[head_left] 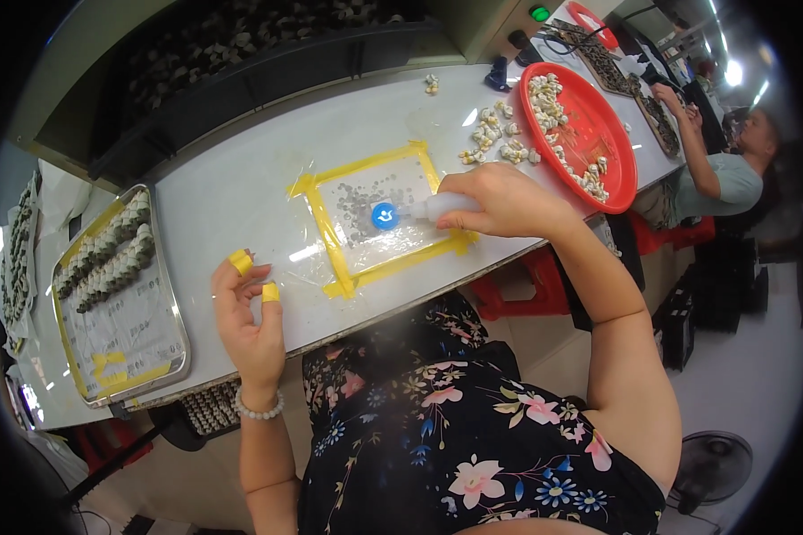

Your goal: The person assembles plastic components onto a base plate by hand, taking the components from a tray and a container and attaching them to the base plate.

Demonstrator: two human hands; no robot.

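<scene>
My right hand point(504, 201) is closed around a whitish squeeze bottle point(451, 207) with a narrow nozzle, tipped to point left. By the nozzle's end is a blue disc point(384, 216) with a white mark; whether it is joined to the bottle I cannot tell. Below them lies a clear sheet point(366, 254), framed with yellow tape point(333, 252) and dotted with many small greyish spots. My left hand point(248, 312) is left of the sheet, over the table's front part. Its fingers are apart with nothing between them, and yellow tape wraps the thumb and a fingertip.
A red round tray point(589, 116) holds small white-and-yellow pieces, with loose pieces point(486, 134) beside it. At left, a metal tray point(174, 303) bears rows of dark-and-white pieces. A dark bin point(268, 85) runs along the back. A person point(723, 183) works farther right.
</scene>
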